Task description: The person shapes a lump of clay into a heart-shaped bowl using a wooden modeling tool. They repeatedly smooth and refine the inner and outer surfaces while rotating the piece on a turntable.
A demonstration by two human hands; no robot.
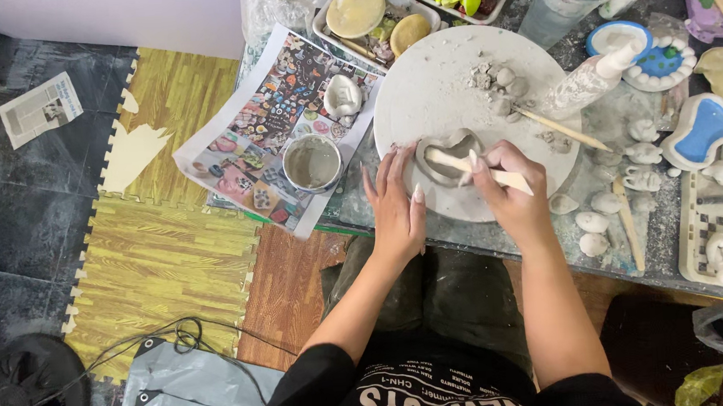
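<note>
A small grey clay ring shaped like a heart lies on a round white board at the table's near edge. My left hand rests flat at the board's rim, fingertips touching the clay's left side. My right hand grips a flat wooden modelling stick whose tip lies inside the clay ring. Loose clay lumps sit further back on the board.
A small cup of grey slip stands on a printed picture sheet to the left. Another wooden tool lies across the board's right side. Blue-glazed dishes, white clay pieces and trays crowd the right. Foam mats cover the floor.
</note>
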